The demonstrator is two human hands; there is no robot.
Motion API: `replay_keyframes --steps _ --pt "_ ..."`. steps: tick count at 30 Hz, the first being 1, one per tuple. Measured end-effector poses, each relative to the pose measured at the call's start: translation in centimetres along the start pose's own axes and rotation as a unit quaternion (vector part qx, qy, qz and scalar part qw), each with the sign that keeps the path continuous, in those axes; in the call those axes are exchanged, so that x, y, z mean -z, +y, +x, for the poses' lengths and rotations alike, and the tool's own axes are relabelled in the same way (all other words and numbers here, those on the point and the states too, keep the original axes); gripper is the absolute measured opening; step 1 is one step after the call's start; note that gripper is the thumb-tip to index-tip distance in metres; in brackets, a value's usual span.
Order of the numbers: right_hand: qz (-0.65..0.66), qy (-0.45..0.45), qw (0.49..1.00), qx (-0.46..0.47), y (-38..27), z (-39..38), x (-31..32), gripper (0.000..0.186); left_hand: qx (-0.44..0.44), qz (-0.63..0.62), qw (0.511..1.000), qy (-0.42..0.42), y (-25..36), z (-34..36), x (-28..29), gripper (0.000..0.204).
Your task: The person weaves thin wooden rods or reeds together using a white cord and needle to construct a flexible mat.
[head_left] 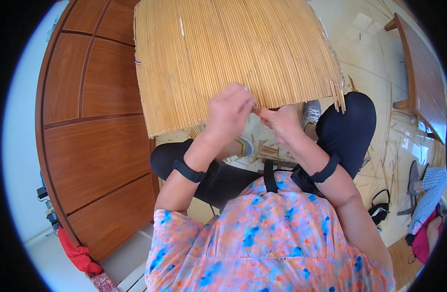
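Note:
A big mat of thin straw-coloured reeds lies before me, its stalks side by side and stitched across. At its near edge my left hand is closed, with the fingers curled in and slightly blurred; what they pinch is too small to make out. Close beside it, my right hand is closed at the same edge, thumb pointing toward the left hand. Its fingertips meet the mat's rim, and the fingers below are partly hidden. At the right corner several loose reed ends stick out past the edge.
A brown wooden panelled cabinet stands close at my left. Cut reed scraps litter the tiled floor. At the right are a wooden bench, a dark sandal and another person's checked trouser leg. My knees are beneath the mat.

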State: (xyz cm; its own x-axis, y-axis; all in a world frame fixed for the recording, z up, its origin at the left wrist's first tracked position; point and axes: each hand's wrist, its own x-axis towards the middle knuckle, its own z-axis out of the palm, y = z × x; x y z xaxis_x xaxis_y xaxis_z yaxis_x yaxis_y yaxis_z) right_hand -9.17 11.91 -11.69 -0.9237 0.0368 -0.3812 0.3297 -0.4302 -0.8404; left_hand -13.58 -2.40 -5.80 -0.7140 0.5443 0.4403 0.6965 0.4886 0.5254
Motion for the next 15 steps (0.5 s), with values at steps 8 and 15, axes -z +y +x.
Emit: replay_keyframes --steps 8,15 --pt "-0.030 0.040 0.998 -0.039 1.4 -0.2 0.5 0.013 0.339 -0.375 0.863 -0.019 1.8 2.8 2.8 0.010" --pt "-0.024 0.025 0.998 -0.044 2.3 -0.3 0.9 0.013 0.251 -0.397 0.876 0.107 2.6 8.2 8.4 0.015"
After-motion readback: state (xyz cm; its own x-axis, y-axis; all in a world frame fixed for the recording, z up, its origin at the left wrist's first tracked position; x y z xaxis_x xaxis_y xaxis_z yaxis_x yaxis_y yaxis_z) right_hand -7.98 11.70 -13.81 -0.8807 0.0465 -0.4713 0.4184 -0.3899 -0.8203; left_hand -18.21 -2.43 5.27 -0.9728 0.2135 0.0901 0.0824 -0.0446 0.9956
